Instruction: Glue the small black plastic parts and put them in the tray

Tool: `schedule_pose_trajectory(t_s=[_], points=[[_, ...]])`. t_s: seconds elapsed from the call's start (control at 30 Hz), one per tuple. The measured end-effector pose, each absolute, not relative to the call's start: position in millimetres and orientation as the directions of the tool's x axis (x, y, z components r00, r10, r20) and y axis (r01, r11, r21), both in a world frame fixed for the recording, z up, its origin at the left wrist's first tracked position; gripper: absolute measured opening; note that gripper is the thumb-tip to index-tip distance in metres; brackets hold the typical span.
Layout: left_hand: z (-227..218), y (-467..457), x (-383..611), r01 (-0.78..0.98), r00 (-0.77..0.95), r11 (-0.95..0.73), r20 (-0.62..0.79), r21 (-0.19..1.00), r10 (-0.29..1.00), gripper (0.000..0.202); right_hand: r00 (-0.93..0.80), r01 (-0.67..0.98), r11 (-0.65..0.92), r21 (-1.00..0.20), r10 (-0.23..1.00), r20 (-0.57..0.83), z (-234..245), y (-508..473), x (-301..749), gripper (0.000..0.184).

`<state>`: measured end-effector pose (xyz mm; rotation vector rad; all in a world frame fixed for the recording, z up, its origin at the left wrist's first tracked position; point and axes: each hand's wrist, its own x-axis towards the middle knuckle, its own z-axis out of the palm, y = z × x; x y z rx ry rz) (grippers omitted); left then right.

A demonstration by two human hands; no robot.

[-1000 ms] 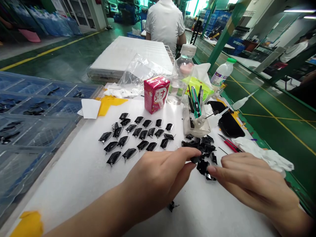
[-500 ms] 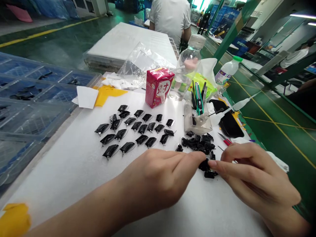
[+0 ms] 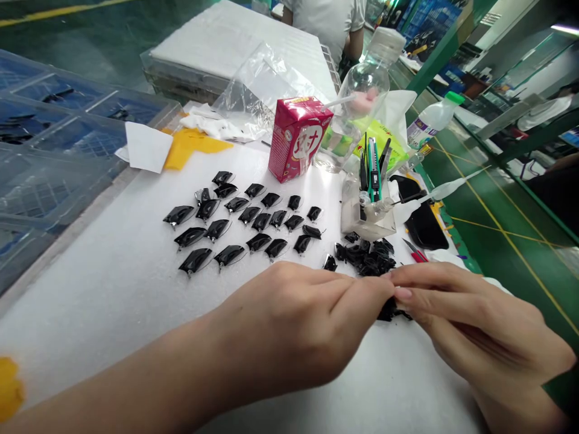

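My left hand (image 3: 312, 319) is closed in a pinch, its fingertips meeting those of my right hand (image 3: 470, 319) at the front of a pile of small glossy black parts (image 3: 371, 256). The right hand is pinched too, thumb and forefinger pressed together. Whatever lies between the fingertips is too small and covered to make out. To the left, several curved black pieces with clear film edges (image 3: 230, 256) lie spread in loose rows on the white foam work surface (image 3: 136, 337). One single black part (image 3: 330, 263) sits just beyond my left hand.
A red drink carton (image 3: 296, 141) stands behind the rows, beside a large clear bottle (image 3: 366, 84). A clear tool holder (image 3: 367, 208) carries a green cutter and tweezers. A blue compartment tray (image 3: 58, 150) lines the left. A phone-like black object (image 3: 425, 220) lies right. A person (image 3: 325, 27) sits beyond.
The camera view has tilted downward and shifted a little. My right hand's fingers have closed in against the left fingertips. The black pieces in rows have stayed in place.
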<state>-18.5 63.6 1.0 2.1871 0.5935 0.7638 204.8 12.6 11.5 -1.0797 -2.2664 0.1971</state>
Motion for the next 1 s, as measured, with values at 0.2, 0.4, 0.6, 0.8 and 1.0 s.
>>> schedule_pose_trajectory(t_s=[0.2,0.4,0.6,0.8,1.0], points=[[-3.8,62.3,-18.7,0.193,0.717,-0.727,0.411,0.659,0.563,0.031,-0.456,0.67,0.642,-0.373,0.753,0.475,13.8,13.0,203.2,0.031],[-7.3,60.5,-19.0,0.18,0.676,-0.797,0.516,0.577,0.527,0.023,-0.485,0.664,0.673,-0.325,0.719,0.498,18.3,15.2,201.2,0.029],[-7.3,58.2,-18.1,0.173,0.659,-0.757,0.497,0.63,0.564,0.016,-0.471,0.681,0.662,-0.314,0.724,0.504,14.5,11.3,200.7,0.033],[-6.8,60.5,-17.9,0.148,0.673,-0.783,0.519,0.604,0.527,0.018,-0.345,0.767,0.533,-0.357,0.812,0.472,17.5,-0.6,192.1,0.033],[-3.0,60.9,-17.9,0.152,0.658,-0.808,0.552,0.569,0.512,0.02,-0.346,0.74,0.543,-0.397,0.813,0.468,20.3,0.1,191.9,0.032]])
